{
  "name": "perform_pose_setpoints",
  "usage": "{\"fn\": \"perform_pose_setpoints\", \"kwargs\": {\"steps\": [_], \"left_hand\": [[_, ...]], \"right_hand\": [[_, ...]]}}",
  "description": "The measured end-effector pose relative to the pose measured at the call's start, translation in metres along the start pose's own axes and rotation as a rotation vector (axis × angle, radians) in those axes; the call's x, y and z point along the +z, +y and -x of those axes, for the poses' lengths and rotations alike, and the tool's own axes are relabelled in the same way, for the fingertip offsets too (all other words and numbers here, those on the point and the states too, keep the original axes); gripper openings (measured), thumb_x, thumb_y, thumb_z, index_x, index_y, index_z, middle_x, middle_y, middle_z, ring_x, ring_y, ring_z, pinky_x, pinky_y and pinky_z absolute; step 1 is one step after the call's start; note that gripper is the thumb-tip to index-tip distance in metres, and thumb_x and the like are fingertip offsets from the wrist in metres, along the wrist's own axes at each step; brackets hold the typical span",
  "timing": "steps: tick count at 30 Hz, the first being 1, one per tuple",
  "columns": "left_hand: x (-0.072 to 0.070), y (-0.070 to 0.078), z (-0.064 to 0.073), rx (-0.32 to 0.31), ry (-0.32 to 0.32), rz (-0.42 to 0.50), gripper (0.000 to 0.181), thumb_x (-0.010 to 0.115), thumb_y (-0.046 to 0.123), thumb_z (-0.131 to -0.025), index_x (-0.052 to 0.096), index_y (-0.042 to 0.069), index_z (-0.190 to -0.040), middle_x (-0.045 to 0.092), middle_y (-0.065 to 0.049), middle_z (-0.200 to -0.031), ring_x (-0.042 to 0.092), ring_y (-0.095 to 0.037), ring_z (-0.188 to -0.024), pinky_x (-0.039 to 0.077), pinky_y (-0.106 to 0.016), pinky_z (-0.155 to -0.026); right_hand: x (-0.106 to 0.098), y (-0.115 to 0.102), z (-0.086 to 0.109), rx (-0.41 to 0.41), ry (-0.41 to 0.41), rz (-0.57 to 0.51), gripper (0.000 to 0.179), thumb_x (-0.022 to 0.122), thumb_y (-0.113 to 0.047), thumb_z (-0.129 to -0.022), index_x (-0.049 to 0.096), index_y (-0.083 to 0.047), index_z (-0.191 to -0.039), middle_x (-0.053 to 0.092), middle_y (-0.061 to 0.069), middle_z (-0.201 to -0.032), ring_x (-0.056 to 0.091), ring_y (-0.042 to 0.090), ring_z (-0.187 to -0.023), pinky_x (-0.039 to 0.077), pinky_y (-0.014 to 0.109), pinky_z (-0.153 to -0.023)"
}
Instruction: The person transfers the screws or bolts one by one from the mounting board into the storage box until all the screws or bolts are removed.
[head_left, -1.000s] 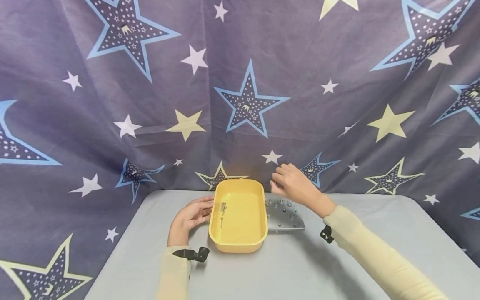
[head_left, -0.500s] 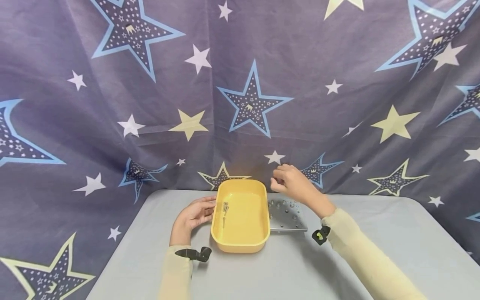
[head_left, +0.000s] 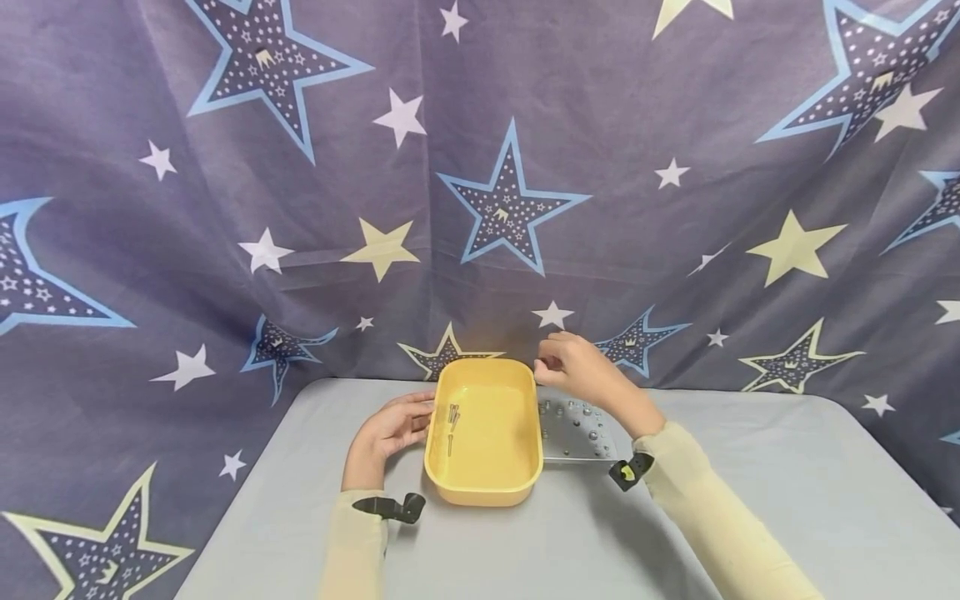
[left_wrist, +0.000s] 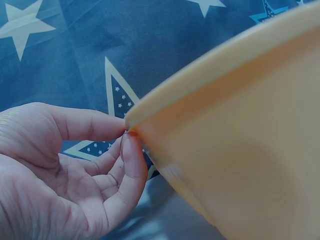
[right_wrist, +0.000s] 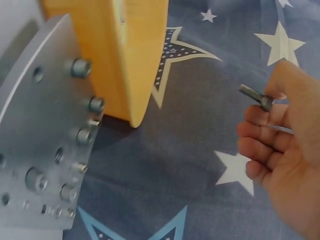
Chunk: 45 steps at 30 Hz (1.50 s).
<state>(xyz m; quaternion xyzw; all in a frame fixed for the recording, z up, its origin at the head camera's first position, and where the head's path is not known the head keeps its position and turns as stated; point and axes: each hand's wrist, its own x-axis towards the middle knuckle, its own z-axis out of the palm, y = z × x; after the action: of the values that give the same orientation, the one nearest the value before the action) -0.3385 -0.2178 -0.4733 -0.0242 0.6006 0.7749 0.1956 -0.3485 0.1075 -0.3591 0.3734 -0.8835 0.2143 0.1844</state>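
A yellow plastic tray (head_left: 483,496) stands on the table, with several screws (head_left: 453,416) lying inside near its left wall. At that left side is my left hand (head_left: 392,429); in the left wrist view its thumb and a finger pinch the tray's rim (left_wrist: 172,102). My right hand (head_left: 581,367) is raised above the far part of a silver metal plate (head_left: 573,442), near the tray's back right corner. In the right wrist view, its thumb and forefinger pinch a short bolt (right_wrist: 256,96), threaded end pointing outward. Bolts (right_wrist: 81,68) stick up from holes in the plate.
The tray sits against the plate's left edge on a grey table (head_left: 525,554). A star-patterned cloth (head_left: 495,300) hangs close behind the table's far edge. Black camera straps (head_left: 390,507) are worn on both sleeved wrists.
My right hand has shifted slightly left and toward the tray, bolt still pinched. The left hand keeps its place at the tray. The head view has swung a little left.
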Motion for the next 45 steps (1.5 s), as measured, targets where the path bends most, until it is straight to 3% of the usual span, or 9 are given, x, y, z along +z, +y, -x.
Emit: {"fn": "perform_pose_setpoints", "kwargs": {"steps": [5, 12, 19, 29, 36, 45], "left_hand": [[0.0, -0.001, -0.001, -0.001, 0.002, 0.008, 0.057, 0.051, 0.004, -0.104, 0.028, -0.008, -0.155, 0.073, 0.003, -0.097, 0.068, -0.006, -0.085, 0.058, -0.021, -0.076], [-0.001, -0.004, -0.003, -0.003, 0.0, 0.01, 0.057, 0.052, 0.004, -0.104, 0.029, -0.007, -0.154, 0.073, 0.002, -0.097, 0.068, -0.007, -0.085, 0.058, -0.021, -0.076], [0.001, -0.003, -0.005, -0.014, 0.019, 0.011, 0.056, 0.052, 0.004, -0.103, 0.031, -0.007, -0.154, 0.073, 0.001, -0.099, 0.068, -0.007, -0.085, 0.058, -0.021, -0.076], [-0.001, -0.002, -0.005, -0.016, 0.052, 0.014, 0.053, 0.054, 0.005, -0.103, 0.036, -0.005, -0.152, 0.072, 0.002, -0.095, 0.068, -0.008, -0.082, 0.057, -0.021, -0.072], [-0.001, -0.001, -0.004, -0.018, 0.039, 0.017, 0.053, 0.053, 0.004, -0.103, 0.035, -0.005, -0.152, 0.073, 0.001, -0.096, 0.068, -0.007, -0.083, 0.057, -0.021, -0.073], [-0.002, -0.002, -0.004, -0.01, 0.032, 0.021, 0.054, 0.052, 0.003, -0.103, 0.034, -0.006, -0.153, 0.073, 0.001, -0.096, 0.067, -0.007, -0.082, 0.057, -0.021, -0.072]], "right_hand": [[-0.001, -0.007, -0.006, -0.011, -0.018, -0.027, 0.024, 0.062, -0.01, -0.084, 0.048, -0.016, -0.066, 0.043, -0.004, -0.065, 0.041, 0.01, -0.065, 0.034, 0.023, -0.058], [0.002, -0.015, -0.014, -0.013, -0.07, -0.063, 0.007, 0.065, -0.009, -0.083, 0.068, -0.011, -0.078, 0.054, -0.002, -0.069, 0.046, 0.009, -0.067, 0.042, 0.023, -0.062], [0.002, -0.022, -0.022, -0.028, -0.123, -0.074, 0.009, 0.065, -0.005, -0.083, 0.074, -0.005, -0.084, 0.058, 0.001, -0.071, 0.048, 0.01, -0.067, 0.043, 0.023, -0.063], [0.001, -0.034, -0.036, 0.017, -0.248, -0.105, 0.018, 0.067, 0.0, -0.085, 0.079, -0.003, -0.097, 0.069, 0.004, -0.08, 0.055, 0.009, -0.07, 0.049, 0.021, -0.067], [0.006, -0.036, -0.044, -0.053, -0.299, -0.122, 0.016, 0.069, 0.005, -0.083, 0.079, -0.001, -0.095, 0.076, 0.008, -0.084, 0.066, 0.012, -0.073, 0.056, 0.021, -0.07], [0.019, -0.041, -0.053, -0.048, -0.421, -0.086, 0.02, 0.069, 0.01, -0.079, 0.081, -0.003, -0.089, 0.079, 0.007, -0.088, 0.07, 0.015, -0.079, 0.058, 0.024, -0.074]]}}
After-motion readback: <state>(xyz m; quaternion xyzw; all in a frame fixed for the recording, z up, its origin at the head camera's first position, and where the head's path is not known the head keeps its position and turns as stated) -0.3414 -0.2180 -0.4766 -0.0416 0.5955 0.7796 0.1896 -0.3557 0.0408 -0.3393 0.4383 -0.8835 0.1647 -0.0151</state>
